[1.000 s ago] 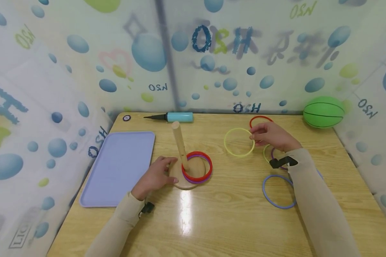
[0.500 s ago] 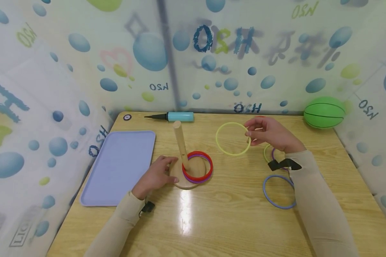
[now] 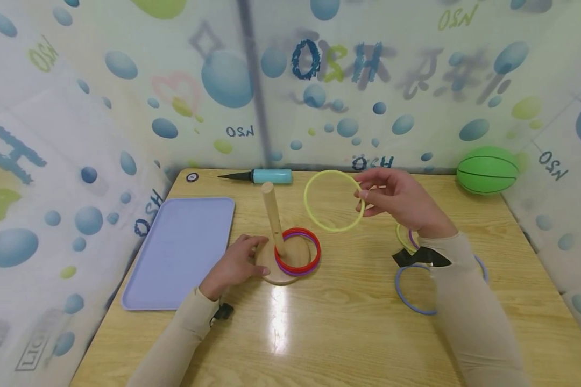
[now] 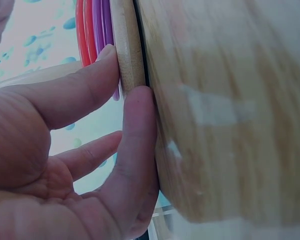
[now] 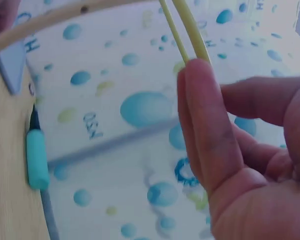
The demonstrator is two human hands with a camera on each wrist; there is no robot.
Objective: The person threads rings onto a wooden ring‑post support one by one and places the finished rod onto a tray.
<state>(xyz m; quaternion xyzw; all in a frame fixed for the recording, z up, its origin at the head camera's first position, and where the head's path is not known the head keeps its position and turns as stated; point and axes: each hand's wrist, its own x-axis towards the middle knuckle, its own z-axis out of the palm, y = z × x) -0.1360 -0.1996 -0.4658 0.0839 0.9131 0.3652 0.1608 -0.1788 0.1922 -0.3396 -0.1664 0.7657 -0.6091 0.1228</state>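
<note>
My left hand [image 3: 237, 263] holds the rim of a round wooden base [image 3: 297, 251], thumb on its upper face and a finger at its edge in the left wrist view. A wooden peg [image 3: 273, 217] stands up from this base. Red rings [image 3: 319, 252] and purple rings [image 4: 104, 22] lie around the peg's foot, off to its right. My right hand [image 3: 399, 201] pinches a thin yellow ring [image 3: 306, 201] by its right side. Raised above the table, that ring is tilted toward the head camera, right of the peg.
A lilac tray [image 3: 184, 252] lies at the left. Behind the peg are a blue hand pump [image 3: 272, 176] and a small round disc [image 3: 192, 177]. Blue rings [image 3: 406, 302], a yellow ring [image 3: 399, 236] and a purple ring [image 3: 411, 238] lie under the right arm. A green ball [image 3: 487, 170] sits back right.
My right hand has lifted the yellow ring and carried it left toward the peg, tilting it more upright. My left hand has stayed at the base.
</note>
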